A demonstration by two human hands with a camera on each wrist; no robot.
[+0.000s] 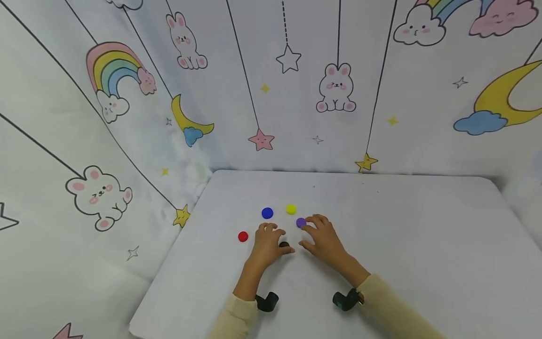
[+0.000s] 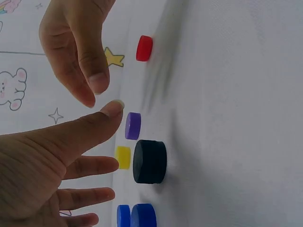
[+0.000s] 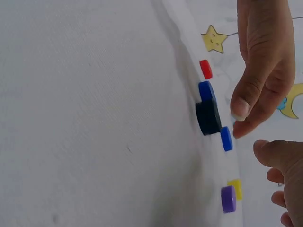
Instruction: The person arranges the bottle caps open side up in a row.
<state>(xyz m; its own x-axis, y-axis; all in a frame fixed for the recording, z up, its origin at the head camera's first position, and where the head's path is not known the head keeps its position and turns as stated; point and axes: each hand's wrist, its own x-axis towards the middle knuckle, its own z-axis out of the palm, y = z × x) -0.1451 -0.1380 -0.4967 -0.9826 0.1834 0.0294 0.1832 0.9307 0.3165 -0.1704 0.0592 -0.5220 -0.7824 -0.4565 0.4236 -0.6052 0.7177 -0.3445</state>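
Both hands hover over coloured discs with fingers apart, gripping nothing. The left hand [image 1: 267, 246] partly covers a black disc [image 1: 284, 244], which stands out as the thickest in the left wrist view [image 2: 150, 161]. The right hand [image 1: 327, 241] has its fingertips beside a purple disc [image 1: 301, 222]; contact is unclear. Beyond the hands lie a blue disc [image 1: 267, 213] and a yellow disc [image 1: 290, 209]. A red disc [image 1: 243, 237] is left of the left hand. The right wrist view shows two blue discs [image 3: 207, 91], [image 3: 227, 138]; one is hidden in the head view.
The white table [image 1: 423, 245] extends right of the hands, its far edge meeting a white backdrop [image 1: 228, 94] with printed rabbits, stars and rainbows. Dark devices [image 1: 267, 302], [image 1: 346, 300] sit at the wrists, by the cream sleeves.
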